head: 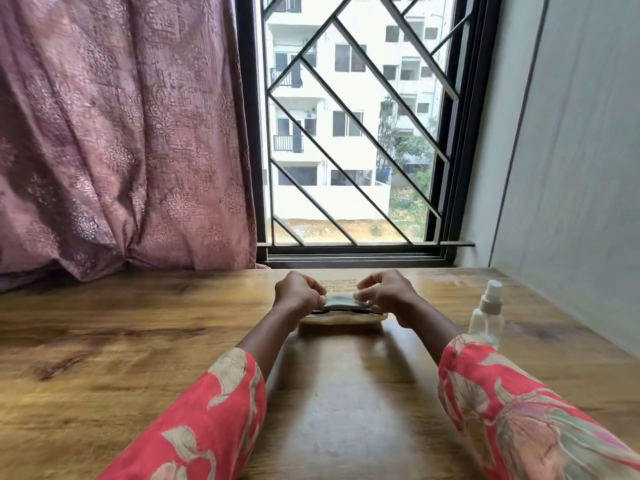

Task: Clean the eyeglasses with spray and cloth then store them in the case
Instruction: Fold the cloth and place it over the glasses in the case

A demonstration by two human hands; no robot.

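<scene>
A: What lies in the middle of it all?

B: A pale cream, oblong eyeglass case (343,318) with rounded ends, open on the glossy brown wood-grain surface (104,341). Its lid stands up behind, with small printed lines inside that are too blurred to read. Black-framed eyeglasses (343,310) rest in the case, only the dark rims showing along its near lip.

A: And the cloth?

B: A soft grey-green cleaning cloth (337,301) sits over the eyeglasses, just above the case, stretched between the two hands.

A: How are the hands set?

B: The left hand (298,294) hangs over the left end of the case, fingers curled, its grip pinching the cloth's left edge. The right hand (388,294) mirrors it over the right end, fingertips pinching the right edge. Both forearms reach straight in from the near side of the case, in loose coral-red sleeves with a beige floral print.

A: Anything else near the case?

B: To its right, well apart, a small clear plastic spray bottle (487,315) with a white nozzle stands upright; the right sleeve covers its base. Beyond the case is a black-framed window (346,133) with a diagonal metal grille, and to the far left of the case a dusty-pink patterned curtain (121,133) hangs in folds down to the surface
</scene>
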